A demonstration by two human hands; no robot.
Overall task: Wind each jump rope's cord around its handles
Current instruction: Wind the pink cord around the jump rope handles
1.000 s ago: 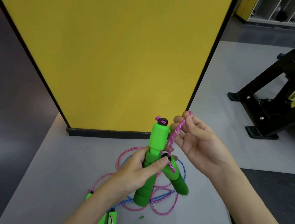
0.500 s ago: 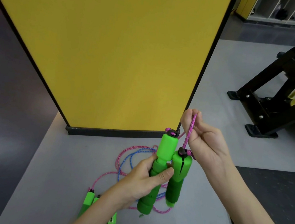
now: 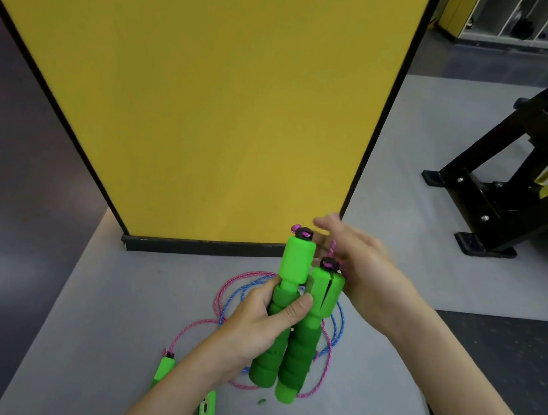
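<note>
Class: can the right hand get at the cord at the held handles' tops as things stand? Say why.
Probably yes. The right hand is beside the tops of the handles, where the cord emerges, with nothing between. The left hand grips lower down, leaving the tops free.

No lettering, label, brand, number or sign can be read on anything here.

**Gym corner around a yellow panel**

A tall yellow wall panel (image 3: 210, 96) with black edging stands on a black base strip (image 3: 198, 248). Pale grey floor (image 3: 108, 307) spreads before it. To its right stands a black metal exercise-machine frame (image 3: 509, 188); behind that, white shelving (image 3: 530, 21). A dark floor mat (image 3: 506, 356) lies at the lower right.
</note>
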